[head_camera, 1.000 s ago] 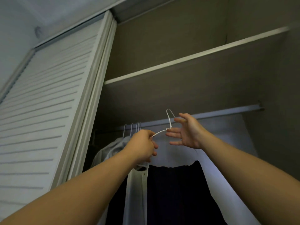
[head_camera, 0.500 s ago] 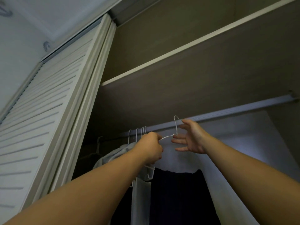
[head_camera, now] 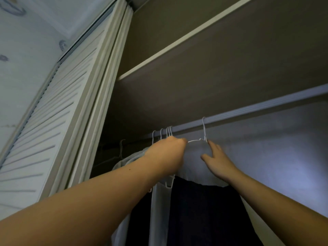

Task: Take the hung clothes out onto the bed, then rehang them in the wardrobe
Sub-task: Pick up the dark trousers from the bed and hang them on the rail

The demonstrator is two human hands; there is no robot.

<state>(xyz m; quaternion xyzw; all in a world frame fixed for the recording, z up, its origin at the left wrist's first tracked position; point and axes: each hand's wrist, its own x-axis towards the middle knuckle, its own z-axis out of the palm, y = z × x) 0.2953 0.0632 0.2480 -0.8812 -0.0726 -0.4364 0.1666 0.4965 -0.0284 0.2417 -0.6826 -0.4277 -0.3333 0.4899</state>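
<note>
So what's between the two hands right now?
Head view: a white wire hanger spans from the left hand to the right hand, its hook over the rail.

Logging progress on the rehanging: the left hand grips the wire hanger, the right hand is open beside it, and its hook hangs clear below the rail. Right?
One thing is wrong: in the head view the hook is not below the rail but looped over it. The rest stands: the left hand grips the hanger, and the right hand is open beside it.
</note>
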